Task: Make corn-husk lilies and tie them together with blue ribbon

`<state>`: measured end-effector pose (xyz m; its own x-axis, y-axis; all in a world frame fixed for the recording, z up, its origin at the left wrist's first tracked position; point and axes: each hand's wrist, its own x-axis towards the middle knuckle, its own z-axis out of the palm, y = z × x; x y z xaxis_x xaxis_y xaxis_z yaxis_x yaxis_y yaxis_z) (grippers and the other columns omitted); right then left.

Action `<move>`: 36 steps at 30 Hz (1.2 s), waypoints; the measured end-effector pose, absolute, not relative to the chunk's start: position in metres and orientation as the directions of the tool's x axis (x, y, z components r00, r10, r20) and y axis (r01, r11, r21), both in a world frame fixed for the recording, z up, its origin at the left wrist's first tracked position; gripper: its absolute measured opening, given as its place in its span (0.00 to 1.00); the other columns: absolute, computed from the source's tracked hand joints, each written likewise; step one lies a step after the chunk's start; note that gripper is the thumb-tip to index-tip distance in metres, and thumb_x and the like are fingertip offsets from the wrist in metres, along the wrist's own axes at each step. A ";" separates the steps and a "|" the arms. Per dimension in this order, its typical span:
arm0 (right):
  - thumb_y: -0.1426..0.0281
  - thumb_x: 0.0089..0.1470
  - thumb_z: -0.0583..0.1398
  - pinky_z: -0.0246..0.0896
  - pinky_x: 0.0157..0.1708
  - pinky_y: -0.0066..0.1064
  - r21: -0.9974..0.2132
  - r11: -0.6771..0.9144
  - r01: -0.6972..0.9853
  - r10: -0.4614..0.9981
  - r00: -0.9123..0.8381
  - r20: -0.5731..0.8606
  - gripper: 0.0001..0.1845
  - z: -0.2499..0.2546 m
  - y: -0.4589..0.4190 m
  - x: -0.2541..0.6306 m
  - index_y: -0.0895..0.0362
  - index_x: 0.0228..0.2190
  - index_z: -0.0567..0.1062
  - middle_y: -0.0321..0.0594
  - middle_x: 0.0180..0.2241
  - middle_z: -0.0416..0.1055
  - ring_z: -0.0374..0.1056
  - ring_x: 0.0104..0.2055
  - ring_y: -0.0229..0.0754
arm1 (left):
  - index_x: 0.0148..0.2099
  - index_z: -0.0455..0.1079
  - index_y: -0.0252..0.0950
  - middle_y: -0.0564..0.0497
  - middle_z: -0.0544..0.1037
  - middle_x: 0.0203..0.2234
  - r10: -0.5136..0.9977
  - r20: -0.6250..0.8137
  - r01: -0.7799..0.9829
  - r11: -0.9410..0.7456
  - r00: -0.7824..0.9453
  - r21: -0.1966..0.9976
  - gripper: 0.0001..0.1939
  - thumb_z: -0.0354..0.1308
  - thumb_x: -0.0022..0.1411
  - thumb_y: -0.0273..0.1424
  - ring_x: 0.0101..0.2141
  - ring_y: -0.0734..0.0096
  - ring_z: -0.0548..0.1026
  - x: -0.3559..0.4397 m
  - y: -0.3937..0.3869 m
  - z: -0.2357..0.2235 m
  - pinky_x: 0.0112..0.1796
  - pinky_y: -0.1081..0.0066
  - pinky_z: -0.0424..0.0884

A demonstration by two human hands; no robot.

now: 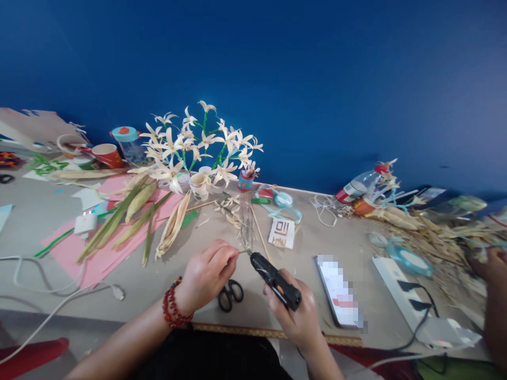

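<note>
Clenching in the right hand (295, 316) a black, pistol-shaped plastic glue gun (273, 277), low over the grey tabletop (257, 311), angled forward and leftward. Likely to handle as light, rigid and hard; best to grasp low on the body, clear of the probably hot front end. Pinching in the left hand (208, 274), back turned upward, thumb against fingers, a thin brownish stem (243, 252), too small to tell whether touching the glue gun. Probably feather-light, bendable and easily snapped; best to pinch near one end.
</note>
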<state>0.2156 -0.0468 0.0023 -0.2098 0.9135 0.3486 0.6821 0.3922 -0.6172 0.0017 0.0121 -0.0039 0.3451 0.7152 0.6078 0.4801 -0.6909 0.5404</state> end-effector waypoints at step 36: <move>0.67 0.55 0.58 0.60 0.38 0.38 -0.079 0.038 0.996 0.972 -0.019 0.233 0.14 -0.054 0.000 0.293 0.58 0.44 0.71 0.49 0.41 0.73 0.69 0.40 0.54 | 0.33 0.70 0.34 0.52 0.74 0.24 0.976 -0.034 -0.100 0.056 0.215 0.993 0.10 0.58 0.61 0.36 0.25 0.76 0.69 -0.026 0.044 -0.028 0.27 0.76 0.63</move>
